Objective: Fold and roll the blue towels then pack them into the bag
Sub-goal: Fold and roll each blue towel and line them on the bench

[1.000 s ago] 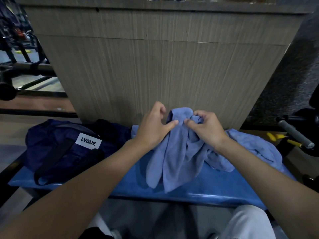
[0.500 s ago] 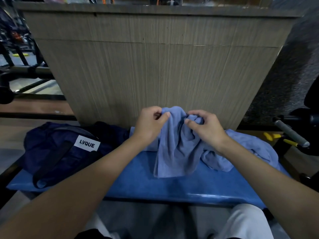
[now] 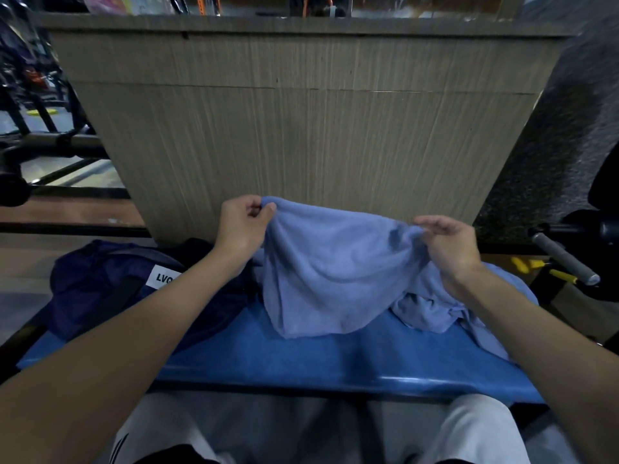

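Over bench (image 3: 301, 360), towel (image 3: 335, 262) now wider

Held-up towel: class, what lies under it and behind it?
Under the held towel, the blue bench; behind, the wooden panel. It covers part of a crumpled towel at its right.

Left hand (image 3: 242, 226) and right hand (image 3: 450, 246) each pinch the top edge of a blue towel (image 3: 335, 266). Towel is spread between them, hanging toward the blue counter (image 3: 301, 358). Crumpled towel (image 3: 432, 313) heaped to its right. Navy bag (image 3: 100, 289) lies on the counter's left end.
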